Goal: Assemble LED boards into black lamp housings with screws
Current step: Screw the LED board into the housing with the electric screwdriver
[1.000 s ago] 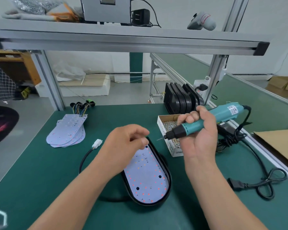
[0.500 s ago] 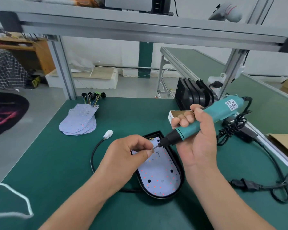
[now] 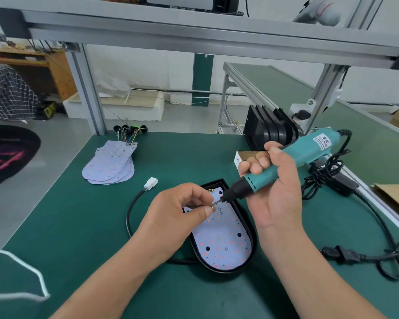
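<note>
Head camera view, looking down over a green worktable (image 3: 62,229). Low in the middle of the frame lies 1 black lamp housing (image 3: 254,242), oval at its near end, with a pale LED board (image 3: 224,240) seated inside it and dotted with small red points.

The left hand (image 3: 177,215) hangs over the upper end of the board, thumb and forefinger pinching a small screw (image 3: 212,206). The right hand (image 3: 274,192), at centre right, is wrapped round a teal electric screwdriver (image 3: 297,157). The tool slants down toward the left, and its bit tip meets the screw between the left fingers.

A black cable (image 3: 130,212) curves out from under the housing on its left and ends in a white connector (image 3: 151,182) lying on the table. At upper left sits a fanned stack of LED boards (image 3: 111,166) with coloured wires at its far end. Behind the right hand, partly hidden, is an open cardboard box (image 3: 244,156), and beyond it a row of black housings (image 3: 270,130) stands on edge. A black power cord (image 3: 378,256) loops along the right side of the table.
</note>
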